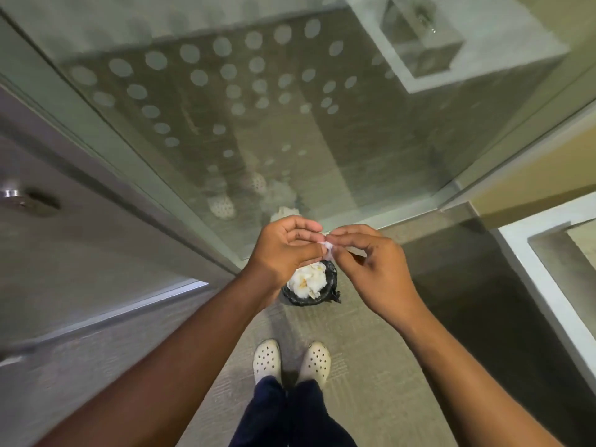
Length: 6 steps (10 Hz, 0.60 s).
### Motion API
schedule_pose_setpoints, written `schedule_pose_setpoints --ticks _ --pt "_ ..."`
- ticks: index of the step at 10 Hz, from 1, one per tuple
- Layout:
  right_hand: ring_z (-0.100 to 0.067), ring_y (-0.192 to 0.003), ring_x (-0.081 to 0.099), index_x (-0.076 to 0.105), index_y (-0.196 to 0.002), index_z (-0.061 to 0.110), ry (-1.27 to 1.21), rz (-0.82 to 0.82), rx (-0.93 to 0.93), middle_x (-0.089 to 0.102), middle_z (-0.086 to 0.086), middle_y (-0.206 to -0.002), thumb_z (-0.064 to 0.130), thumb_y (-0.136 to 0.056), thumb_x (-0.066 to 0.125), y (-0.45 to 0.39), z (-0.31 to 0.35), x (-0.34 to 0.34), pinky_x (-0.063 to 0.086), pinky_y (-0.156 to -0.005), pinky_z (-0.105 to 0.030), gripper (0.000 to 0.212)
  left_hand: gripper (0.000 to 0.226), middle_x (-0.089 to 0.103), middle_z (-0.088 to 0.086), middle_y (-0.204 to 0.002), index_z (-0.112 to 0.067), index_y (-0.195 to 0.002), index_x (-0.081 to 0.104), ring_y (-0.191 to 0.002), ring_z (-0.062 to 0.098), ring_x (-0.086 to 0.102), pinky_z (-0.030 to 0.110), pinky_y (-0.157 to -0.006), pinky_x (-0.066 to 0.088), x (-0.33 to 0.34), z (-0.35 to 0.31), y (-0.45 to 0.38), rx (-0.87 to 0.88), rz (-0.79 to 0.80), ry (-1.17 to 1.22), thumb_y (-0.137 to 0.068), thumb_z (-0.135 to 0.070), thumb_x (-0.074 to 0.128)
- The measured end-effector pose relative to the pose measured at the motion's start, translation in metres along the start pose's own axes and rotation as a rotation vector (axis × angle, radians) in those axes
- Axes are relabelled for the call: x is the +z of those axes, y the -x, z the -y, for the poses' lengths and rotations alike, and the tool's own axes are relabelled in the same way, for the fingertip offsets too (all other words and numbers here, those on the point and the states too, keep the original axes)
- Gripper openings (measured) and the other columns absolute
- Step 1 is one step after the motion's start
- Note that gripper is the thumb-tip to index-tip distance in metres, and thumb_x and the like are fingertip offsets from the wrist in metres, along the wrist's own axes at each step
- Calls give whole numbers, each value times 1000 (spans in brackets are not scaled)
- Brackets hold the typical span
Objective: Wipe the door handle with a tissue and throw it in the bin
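A small white tissue [327, 245] is pinched between the fingertips of my left hand [283, 250] and my right hand [371, 266], held at mid-frame. Directly below them on the floor stands a small bin [330, 285] lined with a black bag and filled with crumpled white tissues. My hands hide part of the bin's rim. At the far left edge, on the grey door [96, 253], a metal door handle [13, 193] shows, blurred.
A glass wall [225, 108] with frosted dots rises just behind the bin. A white-framed panel [541, 285] stands to the right. My feet in white perforated clogs [292, 361] rest on the carpet just short of the bin.
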State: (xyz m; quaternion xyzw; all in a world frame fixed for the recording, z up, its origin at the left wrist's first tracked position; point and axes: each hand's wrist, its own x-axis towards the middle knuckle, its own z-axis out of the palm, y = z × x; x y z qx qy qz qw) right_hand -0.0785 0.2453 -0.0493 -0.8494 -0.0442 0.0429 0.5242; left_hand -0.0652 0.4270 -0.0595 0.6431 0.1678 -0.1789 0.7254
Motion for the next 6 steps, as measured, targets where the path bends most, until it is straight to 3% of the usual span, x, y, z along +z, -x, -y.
schedule_pose_setpoints --ticks 1,2,3,4,5,6 --pt "-8 -104 74 82 -112 8 -60 28 2 72 1 -112 9 -93 80 -11 -46 28 62 -91 -25 20 34 80 -6 -76 -13 -100 70 -72 9 79 22 -71 66 -8 40 -35 -46 -14 -21 -88 17 80" --pt "-11 -96 75 84 -106 8 9 -67 -60 76 -2 -103 6 -90 83 -19 -103 48 65 -85 -35 16 30 86 2 -97 -14 -114 73 -93 17 83 26 -85 67 -22 80 -69 -50 86 -40 -95 9 77" --pt "-12 -97 74 84 -105 10 58 -186 -147 76 -1 -103 8 -91 83 -24 -153 60 64 -82 -34 15 33 87 1 -110 -20 -119 75 -108 16 82 25 -95 65 -32 114 -93 2 135 -130 -99 7 73" --pt "-16 -101 72 81 -108 8 135 -312 -254 74 -4 -108 10 -94 80 -31 -223 94 58 -84 -28 14 49 87 -9 -101 -33 -104 78 -103 8 80 16 -92 59 -42 164 -114 99 9 -322 -98 14 65" --pt "-21 -106 72 80 -112 6 214 -229 -179 74 -9 -115 6 -92 81 -30 -276 125 59 -90 -35 20 50 86 -6 -98 -35 -96 78 -103 13 79 19 -89 58 -48 203 -116 94 -43 -414 -98 14 65" --pt "-29 -135 61 71 -136 11 293 147 197 63 -12 -148 4 -90 79 -22 -334 153 50 -112 -43 47 47 83 5 -112 -38 -103 79 -83 18 72 19 -71 56 -52 246 -114 0 -2 -522 -101 7 64"
